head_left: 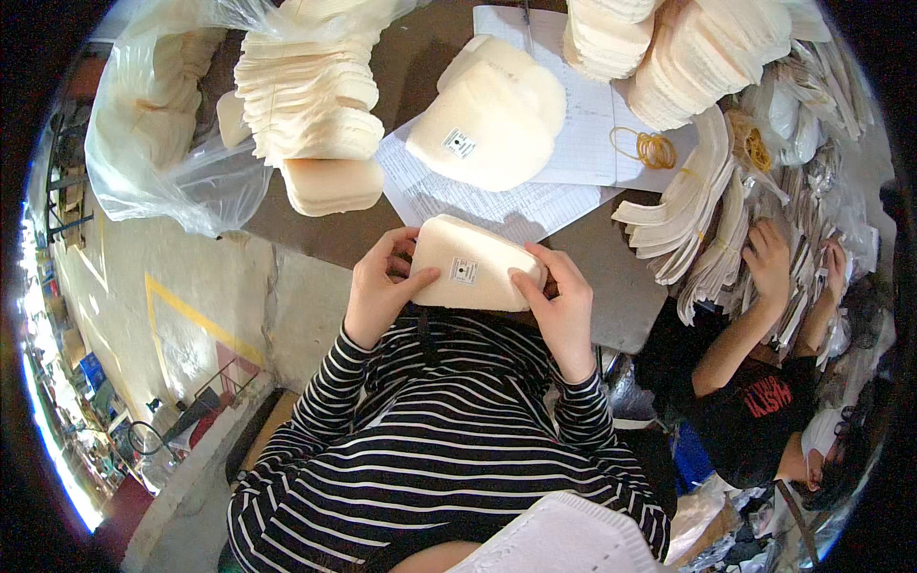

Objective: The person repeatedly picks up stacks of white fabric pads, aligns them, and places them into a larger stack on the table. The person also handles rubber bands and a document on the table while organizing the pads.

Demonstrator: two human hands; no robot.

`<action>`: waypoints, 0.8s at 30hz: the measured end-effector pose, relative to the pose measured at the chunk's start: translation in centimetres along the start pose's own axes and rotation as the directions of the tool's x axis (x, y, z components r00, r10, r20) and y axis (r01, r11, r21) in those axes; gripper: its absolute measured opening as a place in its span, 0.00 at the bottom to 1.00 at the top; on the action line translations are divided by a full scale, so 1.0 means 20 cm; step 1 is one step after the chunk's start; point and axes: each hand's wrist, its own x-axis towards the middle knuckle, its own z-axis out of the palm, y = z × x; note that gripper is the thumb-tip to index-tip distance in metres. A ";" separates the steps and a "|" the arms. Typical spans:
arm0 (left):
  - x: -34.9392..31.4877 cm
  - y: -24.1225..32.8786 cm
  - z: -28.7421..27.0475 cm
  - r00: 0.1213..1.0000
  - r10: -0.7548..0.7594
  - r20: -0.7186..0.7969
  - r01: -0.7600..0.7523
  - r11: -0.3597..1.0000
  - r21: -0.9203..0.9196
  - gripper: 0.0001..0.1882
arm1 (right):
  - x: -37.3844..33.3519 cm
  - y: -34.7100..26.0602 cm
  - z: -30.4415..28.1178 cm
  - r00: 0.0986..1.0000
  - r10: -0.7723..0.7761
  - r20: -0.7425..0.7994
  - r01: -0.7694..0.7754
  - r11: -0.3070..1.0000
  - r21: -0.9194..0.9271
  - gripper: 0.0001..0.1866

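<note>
Head view: left hand and right hand grip one cream, foam-like pad with rounded corners, bearing one squarish label.

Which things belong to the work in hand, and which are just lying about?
Likely part of the work:
cream pad, held in left hand and right hand
similar labelled pad ahead
long stack of cream pads

Seemingly just lying about, untouched:
yellow rubber bands
paper sheets
</note>
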 end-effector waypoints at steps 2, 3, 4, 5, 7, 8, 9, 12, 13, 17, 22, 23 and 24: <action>-0.01 0.02 0.01 0.999 -0.003 -0.041 0.005 0.999 0.046 0.35 | -0.01 -0.04 0.00 0.994 0.105 0.016 -0.105 0.994 -0.020 0.21; -0.01 0.02 0.02 0.997 0.032 -0.063 -0.028 0.997 0.069 0.37 | -0.02 -0.02 0.01 1.000 0.010 -0.021 -0.012 0.996 -0.085 0.23; -0.02 0.03 0.03 0.994 0.067 -0.085 -0.059 0.994 0.093 0.39 | -0.02 -0.01 0.01 0.995 -0.088 -0.051 0.079 0.985 -0.153 0.26; -0.02 0.04 0.03 0.977 0.197 -0.078 -0.180 0.967 0.183 0.40 | -0.03 -0.01 0.01 0.993 -0.118 -0.006 0.116 0.984 -0.137 0.29; -0.03 0.05 0.05 0.896 0.443 -0.035 -0.405 0.845 0.351 0.43 | -0.04 -0.06 -0.02 0.979 -0.185 0.085 0.193 0.976 -0.102 0.37; -0.03 0.05 0.07 0.874 0.486 0.019 -0.444 0.781 0.438 0.43 | -0.03 -0.04 0.00 0.959 -0.233 0.163 0.264 0.943 -0.204 0.40; -0.03 0.04 0.09 0.848 0.523 0.081 -0.485 0.706 0.517 0.43 | -0.03 -0.01 0.02 0.933 -0.267 0.240 0.333 0.894 -0.299 0.43; 0.01 -0.03 0.13 0.820 0.473 0.324 -0.560 0.544 0.624 0.43 | -0.02 0.02 0.05 0.897 -0.286 0.337 0.392 0.867 -0.307 0.48; 0.02 -0.03 0.13 0.813 0.480 0.330 -0.577 0.584 0.571 0.41 | -0.02 0.03 0.03 0.903 -0.289 0.320 0.368 0.902 -0.226 0.48; 0.04 0.02 0.06 0.839 0.526 0.140 -0.538 0.766 0.352 0.38 | 0.00 0.02 -0.07 0.987 -0.154 0.042 0.155 0.988 -0.025 0.35; -0.01 0.01 -0.03 0.988 0.132 -0.083 -0.132 0.991 0.006 0.27 | -0.08 0.14 -0.07 0.968 0.244 -0.054 -0.214 0.922 0.322 0.14; -0.02 0.00 -0.04 0.990 0.124 -0.061 -0.123 0.992 0.025 0.25 | -0.09 0.15 -0.07 0.967 0.248 -0.051 -0.221 0.926 0.307 0.14; -0.02 -0.01 -0.05 0.992 0.117 -0.035 -0.116 0.992 0.050 0.24 | -0.11 0.15 -0.05 0.966 0.255 -0.051 -0.229 0.927 0.298 0.14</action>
